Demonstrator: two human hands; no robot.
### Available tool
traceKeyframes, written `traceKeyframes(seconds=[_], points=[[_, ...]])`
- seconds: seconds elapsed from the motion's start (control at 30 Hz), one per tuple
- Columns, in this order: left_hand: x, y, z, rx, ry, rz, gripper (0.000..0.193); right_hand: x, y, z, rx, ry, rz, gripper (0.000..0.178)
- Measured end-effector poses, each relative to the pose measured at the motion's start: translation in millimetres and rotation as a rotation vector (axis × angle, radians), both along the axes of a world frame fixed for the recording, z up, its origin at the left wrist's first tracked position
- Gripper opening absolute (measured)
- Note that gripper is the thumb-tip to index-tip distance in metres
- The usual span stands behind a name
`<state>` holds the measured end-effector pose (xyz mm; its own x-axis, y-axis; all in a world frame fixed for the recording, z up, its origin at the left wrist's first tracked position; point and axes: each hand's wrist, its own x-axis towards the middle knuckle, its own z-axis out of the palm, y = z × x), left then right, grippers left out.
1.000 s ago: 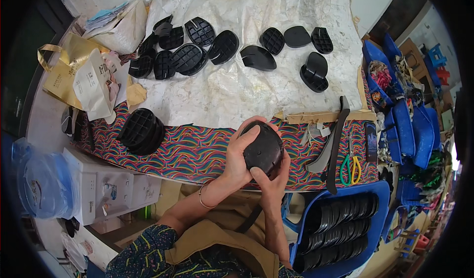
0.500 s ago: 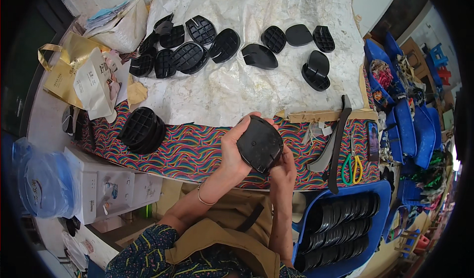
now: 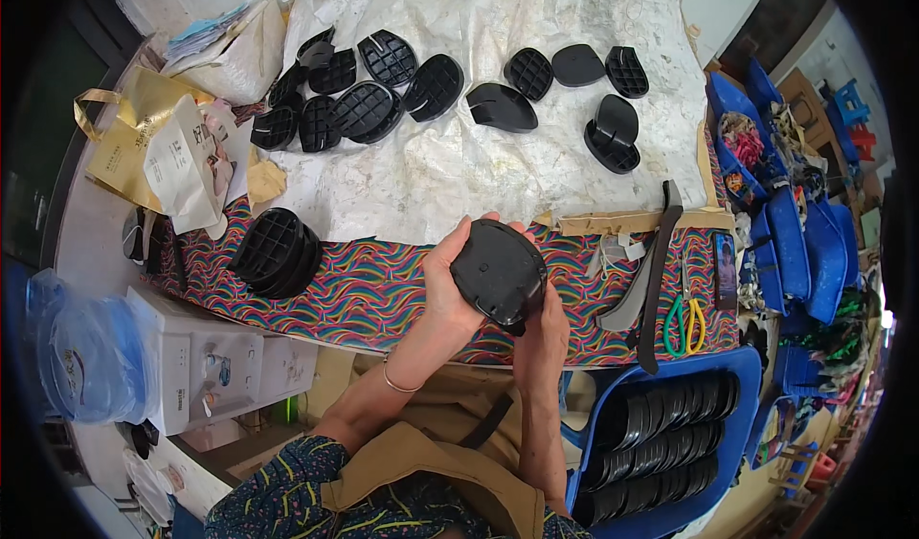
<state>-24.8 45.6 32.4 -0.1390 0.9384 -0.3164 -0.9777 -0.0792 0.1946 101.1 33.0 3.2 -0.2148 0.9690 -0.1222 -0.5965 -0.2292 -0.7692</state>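
Above the near edge of the table I hold a rounded black moulded piece (image 3: 496, 266), its smooth face turned up. My left hand (image 3: 446, 288) is closed around its left side, with fingertips showing past the far edge. On the near right side, my right hand (image 3: 544, 336) grips the rim, some of its fingers hidden behind the piece. A stack of similar black pieces (image 3: 276, 255) stands to the left. Farther off, several more lie on a crumpled white sheet (image 3: 402, 190), some with a ribbed grid face (image 3: 367, 112), others smooth side up (image 3: 578, 66).
At right lie a long dark curved strip (image 3: 662, 261), scissors (image 3: 683, 324) with green and yellow handles, and a phone (image 3: 724, 271). A blue crate (image 3: 751, 386) below holds rows of black pieces. Paper bags (image 3: 182, 161) and a white drawer unit (image 3: 172, 348) are at left.
The held piece has shifted slightly left and up and turned a little in my hands. My right hand has moved slightly left with it.
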Motion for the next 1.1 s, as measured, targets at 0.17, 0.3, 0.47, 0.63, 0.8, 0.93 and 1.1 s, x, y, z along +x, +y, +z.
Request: traceKeyframes(seconds=[0.17,0.3,0.47,0.63,0.8,0.93,1.1], points=[[-2,-1,-5,-0.017,-0.008,-0.043,0.039,5,-10,7,0.181,-0.207,0.042,0.06],[-3,-3,-8,0.013,-0.025,-0.036,0.041,4,-8,-3,0.106,-0.153,0.017,0.062],[-3,-5,-1,0.031,-0.047,-0.031,0.042,4,-9,-8,0.094,0.093,0.028,0.064],[1,-6,-7,-0.013,-0.037,-0.021,0.044,4,-16,11,0.217,-0.26,-0.004,0.061],[5,-5,-14,-0.006,-0.025,0.02,0.044,2,-14,0,0.126,-0.195,-0.074,0.051],[-3,-6,-2,0.062,-0.146,-0.019,0.045,14,-6,-13,0.071,-0.04,0.047,0.041],[-11,-8,6,0.146,-0.174,-0.07,0.051,21,1,-6,0.133,0.009,0.158,0.025]])
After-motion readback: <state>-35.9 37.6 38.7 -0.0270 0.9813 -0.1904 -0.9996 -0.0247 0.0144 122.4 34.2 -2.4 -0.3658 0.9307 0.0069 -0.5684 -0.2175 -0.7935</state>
